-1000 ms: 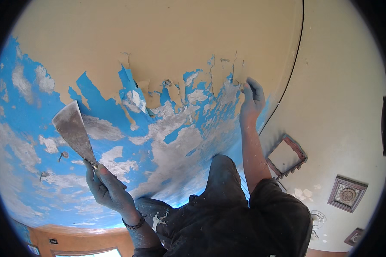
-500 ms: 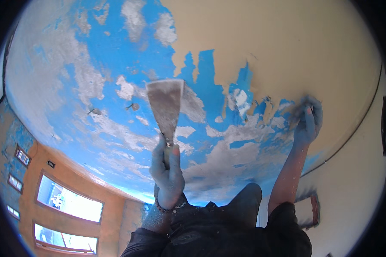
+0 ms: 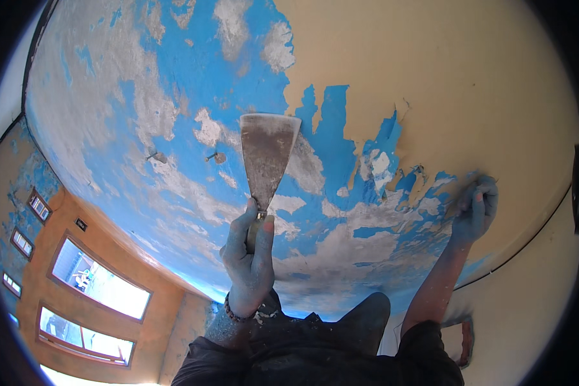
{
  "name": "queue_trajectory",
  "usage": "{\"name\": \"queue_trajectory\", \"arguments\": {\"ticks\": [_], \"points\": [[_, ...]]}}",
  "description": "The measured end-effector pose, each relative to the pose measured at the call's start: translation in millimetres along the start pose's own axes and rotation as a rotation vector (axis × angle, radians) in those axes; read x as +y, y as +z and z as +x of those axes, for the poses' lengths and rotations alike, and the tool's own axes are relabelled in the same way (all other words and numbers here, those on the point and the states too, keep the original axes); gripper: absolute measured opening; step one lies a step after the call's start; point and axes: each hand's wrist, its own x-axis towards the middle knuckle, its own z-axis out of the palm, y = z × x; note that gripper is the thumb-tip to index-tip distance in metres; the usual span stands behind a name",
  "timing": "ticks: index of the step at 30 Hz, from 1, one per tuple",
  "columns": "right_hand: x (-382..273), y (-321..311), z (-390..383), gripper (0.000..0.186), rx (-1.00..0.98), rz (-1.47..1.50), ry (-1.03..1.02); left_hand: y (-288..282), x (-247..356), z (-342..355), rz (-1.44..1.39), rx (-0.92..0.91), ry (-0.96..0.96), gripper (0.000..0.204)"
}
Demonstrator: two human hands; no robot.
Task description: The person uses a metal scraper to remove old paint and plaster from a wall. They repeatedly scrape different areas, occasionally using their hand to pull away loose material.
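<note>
Near the middle, my left hand (image 3: pixel 249 260) is closed round the handle of a paint scraper (image 3: pixel 268 151), its worn, broad blade pointing up. Behind the blade is the wall (image 3: pixel 379 58), with beige paint at the right, and bright blue paint and bare grey patches at the left. From here I cannot tell whether the blade touches it. My right hand (image 3: pixel 476 209) is raised at the right against the beige part, fingers curled in and dusty. Whatever it holds, if anything, is hidden. Ragged flakes of loose paint (image 3: pixel 413 183) lie just left of it.
Two small fixings (image 3: pixel 217 157) stick out of the wall left of the blade. At the lower left is an orange wall (image 3: pixel 96 222) with bright window openings (image 3: pixel 100 276). A dark line (image 3: pixel 527 241) edges the work wall at the right, and my bent knee (image 3: pixel 373 309) is below.
The view has tilted, so the wall appears shifted to the right. The scraper blade leans slightly more to the right. Both hands keep much the same grip and place on the wall.
</note>
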Motion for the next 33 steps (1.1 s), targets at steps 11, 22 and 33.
{"name": "queue_trajectory", "arguments": {"ticks": [11,22,33], "points": [[-8,7,2,0.010,0.039,0.148,0.043,-5,-6,-1,0.067,-0.027,0.021,0.031],[-12,15,2,0.009,0.127,0.149,0.091,8,-7,-1,0.059,0.020,0.085,0.027],[-6,5,-1,0.010,0.071,0.233,0.100,9,8,-1,0.086,0.007,0.173,0.025]]}}
